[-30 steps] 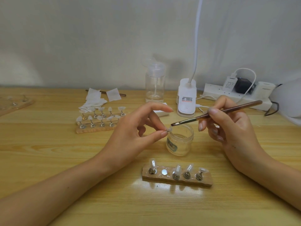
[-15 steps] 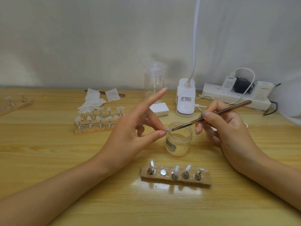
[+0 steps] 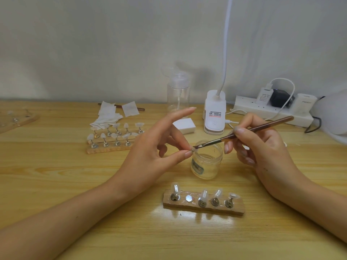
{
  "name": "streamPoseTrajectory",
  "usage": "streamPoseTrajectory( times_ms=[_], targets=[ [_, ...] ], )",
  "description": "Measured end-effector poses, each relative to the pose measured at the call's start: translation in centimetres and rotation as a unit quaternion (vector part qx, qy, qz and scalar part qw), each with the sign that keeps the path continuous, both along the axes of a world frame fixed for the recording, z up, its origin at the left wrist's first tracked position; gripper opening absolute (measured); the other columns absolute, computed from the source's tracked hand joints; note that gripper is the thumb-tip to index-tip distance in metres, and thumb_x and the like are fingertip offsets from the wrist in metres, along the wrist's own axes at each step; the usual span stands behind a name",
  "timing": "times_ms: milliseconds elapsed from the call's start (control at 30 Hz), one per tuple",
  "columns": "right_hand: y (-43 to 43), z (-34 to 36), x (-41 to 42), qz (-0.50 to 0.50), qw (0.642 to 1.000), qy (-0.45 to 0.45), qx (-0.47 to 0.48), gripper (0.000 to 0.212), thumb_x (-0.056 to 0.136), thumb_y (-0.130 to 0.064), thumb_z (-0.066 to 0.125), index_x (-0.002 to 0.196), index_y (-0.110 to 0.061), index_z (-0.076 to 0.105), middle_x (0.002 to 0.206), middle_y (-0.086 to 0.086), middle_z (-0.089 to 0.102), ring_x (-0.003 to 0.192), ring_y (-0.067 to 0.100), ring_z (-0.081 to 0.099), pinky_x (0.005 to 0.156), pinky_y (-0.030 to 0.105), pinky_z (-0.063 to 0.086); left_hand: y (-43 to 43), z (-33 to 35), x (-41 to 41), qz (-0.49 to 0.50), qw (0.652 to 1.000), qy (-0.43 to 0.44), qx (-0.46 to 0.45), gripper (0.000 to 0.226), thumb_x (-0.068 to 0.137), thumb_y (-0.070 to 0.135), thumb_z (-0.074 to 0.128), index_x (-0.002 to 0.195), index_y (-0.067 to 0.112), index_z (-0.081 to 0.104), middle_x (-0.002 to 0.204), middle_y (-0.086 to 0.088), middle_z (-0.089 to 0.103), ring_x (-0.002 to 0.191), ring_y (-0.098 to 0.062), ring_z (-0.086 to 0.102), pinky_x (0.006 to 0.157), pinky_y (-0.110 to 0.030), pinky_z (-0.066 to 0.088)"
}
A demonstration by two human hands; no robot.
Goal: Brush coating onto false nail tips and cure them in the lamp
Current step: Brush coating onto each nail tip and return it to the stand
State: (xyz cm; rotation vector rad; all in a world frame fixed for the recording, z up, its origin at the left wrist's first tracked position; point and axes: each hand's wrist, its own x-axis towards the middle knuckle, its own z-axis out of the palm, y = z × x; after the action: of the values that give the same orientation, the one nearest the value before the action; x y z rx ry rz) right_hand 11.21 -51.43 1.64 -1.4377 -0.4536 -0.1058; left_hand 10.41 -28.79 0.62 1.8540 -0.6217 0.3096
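The left hand point(image 3: 150, 152) pinches 1 nail tip point(image 3: 193, 150) between thumb and a curled finger, index finger raised clear, above the rim of the open jar point(image 3: 206, 166), probably so drips fall back in. The right hand point(image 3: 262, 149) grips the brush point(image 3: 249, 130) pen-fashion, bristles touching the tip. The wooden holder point(image 3: 203, 208) in front carries 4 tips and 1 bare seat.

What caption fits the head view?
Left hand pinches a nail tip near the jar while the right hand touches it with a brush.
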Motion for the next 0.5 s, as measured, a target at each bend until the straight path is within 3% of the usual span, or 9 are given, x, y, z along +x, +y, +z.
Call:
streamPoseTrajectory(
  times_ms=[100,233,400,500],
  targets=[
    [-0.06,0.08,0.03,-0.032,0.999,0.016,0.004,0.021,0.088,-0.027,0.064,0.072,-0.02,0.052,0.062,0.01,0.063,0.046,0.007,0.036,0.04,0.014,0.029,0.02,-0.01,0.01,0.001,1.0,0.001,0.001,0.068,0.086,0.016,0.074,0.146,0.034,0.046,0.087,0.009,0.07,0.09,-0.014,0.07,0.058,-0.044,0.042],
    [-0.02,0.19,-0.19,-0.002,1.0,-0.008,0.01,0.016,0.091,-0.021,0.057,0.077,-0.016,0.05,0.064,0.01,0.065,0.047,0.011,0.035,0.041,0.02,0.025,-0.02,0.03,0.0,0.001,1.0,0.001,0.0,0.074,0.086,0.015,0.074,0.149,0.035,0.042,0.086,0.008,0.071,0.088,-0.012,0.069,0.057,-0.045,0.042],
    [-0.05,0.29,-0.14,-0.036,0.999,0.01,0.005,0.019,0.085,-0.026,0.058,0.077,-0.012,0.048,0.062,0.009,0.063,0.045,0.007,0.036,0.04,0.015,0.028,-0.04,-0.02,0.11,0.002,1.0,0.005,-0.002,0.076,0.087,0.01,0.076,0.15,0.034,0.041,0.086,0.006,0.071,0.086,-0.01,0.068,0.057,-0.046,0.042],
    [-0.04,0.27,-0.19,-0.01,1.0,-0.005,0.009,0.021,0.091,-0.024,0.059,0.078,-0.013,0.047,0.063,0.008,0.064,0.046,0.009,0.036,0.041,0.019,0.025,-0.04,-0.04,0.11,0.001,1.0,0.004,-0.003,0.073,0.086,0.015,0.075,0.148,0.034,0.042,0.086,0.007,0.071,0.088,-0.012,0.069,0.057,-0.046,0.041]
  ],
)
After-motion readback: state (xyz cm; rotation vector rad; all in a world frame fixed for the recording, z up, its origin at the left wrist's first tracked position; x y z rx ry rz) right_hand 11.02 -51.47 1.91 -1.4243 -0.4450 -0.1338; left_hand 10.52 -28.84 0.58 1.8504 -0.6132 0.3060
